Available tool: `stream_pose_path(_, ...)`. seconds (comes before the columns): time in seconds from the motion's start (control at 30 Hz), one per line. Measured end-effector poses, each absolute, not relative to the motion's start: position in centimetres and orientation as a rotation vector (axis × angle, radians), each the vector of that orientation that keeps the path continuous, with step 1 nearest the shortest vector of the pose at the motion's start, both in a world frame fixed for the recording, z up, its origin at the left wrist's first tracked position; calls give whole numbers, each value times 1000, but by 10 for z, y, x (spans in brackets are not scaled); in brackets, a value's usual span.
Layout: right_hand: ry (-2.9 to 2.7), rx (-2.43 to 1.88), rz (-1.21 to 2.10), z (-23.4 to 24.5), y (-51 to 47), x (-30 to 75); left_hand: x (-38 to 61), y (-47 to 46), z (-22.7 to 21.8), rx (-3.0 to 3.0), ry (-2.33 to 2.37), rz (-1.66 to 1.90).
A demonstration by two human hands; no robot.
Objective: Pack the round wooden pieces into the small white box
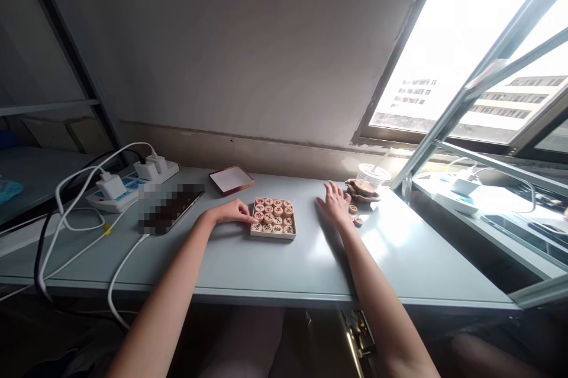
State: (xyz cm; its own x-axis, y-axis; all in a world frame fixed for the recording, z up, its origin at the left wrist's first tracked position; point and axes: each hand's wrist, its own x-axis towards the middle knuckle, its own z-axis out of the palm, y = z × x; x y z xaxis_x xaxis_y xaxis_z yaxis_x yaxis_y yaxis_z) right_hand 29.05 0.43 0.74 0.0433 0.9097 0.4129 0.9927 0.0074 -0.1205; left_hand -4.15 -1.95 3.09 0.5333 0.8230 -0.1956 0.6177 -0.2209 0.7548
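Observation:
A shallow box in the middle of the desk holds rows of round wooden Chinese chess pieces with red and black characters. At its left edge is my left hand, fingers curled, with the tips pressed on the rim. Farther right, my right hand is stretched out over the desk with its fingers apart. A few loose Chinese chess pieces lie just beside it, partly hidden by the hand. The box lid rests inside up behind my left hand.
A clear plastic cup stands in a brown carved holder at the back right. To the left lie a dark tablet-like device, a power strip with chargers, and looping cables. A metal frame rises at the right.

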Motion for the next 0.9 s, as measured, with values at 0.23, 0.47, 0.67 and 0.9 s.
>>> stream_pose_path(0.23, -2060, -2002, -321, 3, -2, 300, -44, -25, 40, 1919, 1113, 198)
stream_pose_path(0.47, -2194, -1607, -6, 34, -23, 267, -35, -27, 38, 1934, 1106, 220)
stream_pose_path(0.67, -2386, -1224, 85, 42, -40, 229, -27, -25, 26, 1940, 1202, 317)
stream_pose_path(0.9, -2401, -1246, -112, 35, -41, 223, -14, -24, 17, 2006, 1417, 500)
